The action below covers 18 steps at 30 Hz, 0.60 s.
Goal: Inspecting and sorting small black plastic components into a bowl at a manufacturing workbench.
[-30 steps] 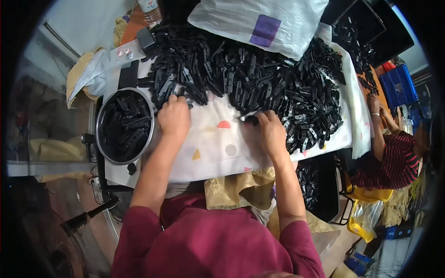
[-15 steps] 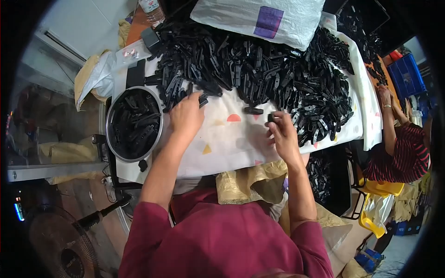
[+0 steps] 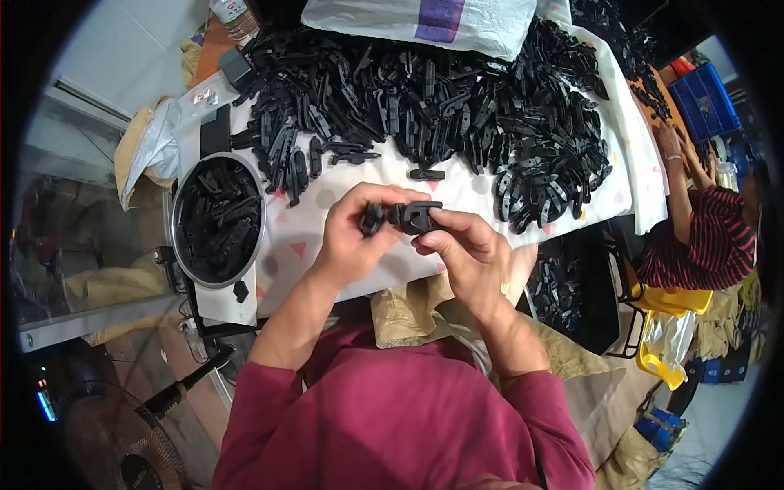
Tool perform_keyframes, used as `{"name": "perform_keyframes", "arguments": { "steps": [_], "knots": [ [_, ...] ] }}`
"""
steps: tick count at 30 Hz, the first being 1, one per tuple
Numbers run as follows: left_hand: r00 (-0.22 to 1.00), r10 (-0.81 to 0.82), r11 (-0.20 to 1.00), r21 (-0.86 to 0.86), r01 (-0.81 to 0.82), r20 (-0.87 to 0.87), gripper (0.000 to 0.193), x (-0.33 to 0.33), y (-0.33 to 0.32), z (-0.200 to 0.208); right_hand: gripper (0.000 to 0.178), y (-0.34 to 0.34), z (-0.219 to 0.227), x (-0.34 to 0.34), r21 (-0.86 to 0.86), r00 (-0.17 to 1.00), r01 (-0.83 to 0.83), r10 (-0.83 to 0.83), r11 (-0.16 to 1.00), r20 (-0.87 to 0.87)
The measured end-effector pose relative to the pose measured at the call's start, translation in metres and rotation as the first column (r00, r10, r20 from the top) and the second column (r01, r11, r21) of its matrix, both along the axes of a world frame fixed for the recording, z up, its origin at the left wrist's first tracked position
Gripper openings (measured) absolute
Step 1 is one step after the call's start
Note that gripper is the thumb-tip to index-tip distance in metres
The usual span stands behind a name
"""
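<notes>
Both hands meet over the near part of the white patterned tablecloth (image 3: 314, 216). My left hand (image 3: 353, 237) is closed on a black plastic part (image 3: 372, 219). Thumb and fingers of my right hand (image 3: 474, 257) pinch another black plastic piece (image 3: 421, 217), with a curved opening in it. The two pieces are close together, end to end; whether they are joined I cannot tell. Just beyond the hands a single black part (image 3: 426, 175) lies on the cloth. A large heap of black plastic parts (image 3: 400, 98) spreads across the far side.
At the left stands a round grey-rimmed container (image 3: 263, 220) holding black parts. A white sack (image 3: 367, 20) lies on the heap. A dark bin (image 3: 600, 314) with black parts is at the lower right, a fan (image 3: 122, 441) at the lower left. Another person (image 3: 702, 237) works at the right.
My left hand has come away from the heap, rightward and nearer, with a black part. My right hand has moved left to meet it. The whole view has shifted slightly.
</notes>
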State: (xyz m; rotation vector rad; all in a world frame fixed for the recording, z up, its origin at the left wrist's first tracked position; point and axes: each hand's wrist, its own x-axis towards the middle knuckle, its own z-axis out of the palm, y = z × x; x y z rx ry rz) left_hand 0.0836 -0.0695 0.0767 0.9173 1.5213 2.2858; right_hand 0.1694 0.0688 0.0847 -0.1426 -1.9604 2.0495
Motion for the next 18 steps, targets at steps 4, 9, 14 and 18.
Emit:
{"name": "perform_keyframes", "arguments": {
  "steps": [4,9,14,18],
  "knots": [
    [0.97,0.001,0.972,-0.227,-0.057,-0.242,0.028,0.004,-0.009,0.019,0.029,0.0,0.006,0.003,0.463,0.964,0.162,-0.039,0.871,-0.262],
    [0.992,0.025,0.998,0.048,-0.031,0.121,0.032,0.013,-0.001,0.004,0.045,-0.001,0.001,-0.001,0.654,0.952,0.3,-0.18,0.694,-0.246],
    [0.986,0.055,0.998,0.012,-0.057,0.159,0.033,0.012,-0.007,-0.006,0.051,-0.001,0.005,-0.007,0.663,0.919,0.275,0.013,0.696,-0.394],
    [0.979,-0.045,0.999,0.014,0.044,0.201,0.04,0.006,-0.012,-0.019,0.051,-0.003,0.0,-0.007,0.708,0.916,0.304,0.007,0.637,-0.4]
  ]
}}
